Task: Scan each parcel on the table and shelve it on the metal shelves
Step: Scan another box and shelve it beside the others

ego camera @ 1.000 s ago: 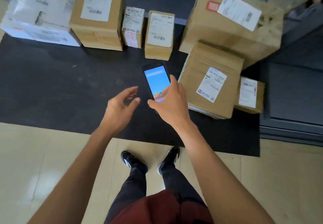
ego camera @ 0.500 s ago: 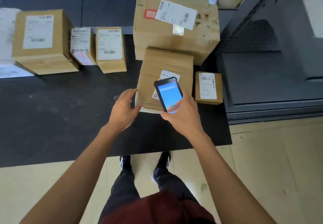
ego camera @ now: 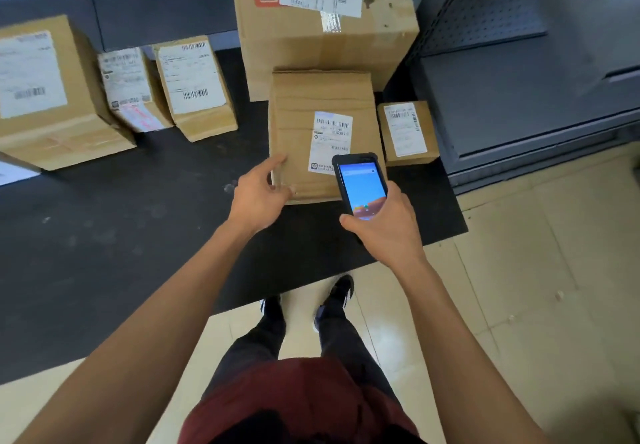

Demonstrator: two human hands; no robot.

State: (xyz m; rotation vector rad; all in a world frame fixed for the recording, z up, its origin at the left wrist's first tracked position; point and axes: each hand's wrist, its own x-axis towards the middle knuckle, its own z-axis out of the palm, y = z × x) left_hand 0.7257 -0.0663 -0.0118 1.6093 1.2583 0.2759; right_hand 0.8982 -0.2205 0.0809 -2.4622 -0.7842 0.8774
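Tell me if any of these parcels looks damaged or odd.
The big box at the back has dark smudges near its label and a silver tape patch. The small parcel on the left has a crinkled label. Nothing looks crushed or spilled.

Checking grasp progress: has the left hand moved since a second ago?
Yes. The left hand has moved rightward onto the near-left corner of the medium parcel.

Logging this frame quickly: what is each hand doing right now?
Left hand: open, fingers at the near left corner of the box, no firm grip.
Right hand: closed around the phone.
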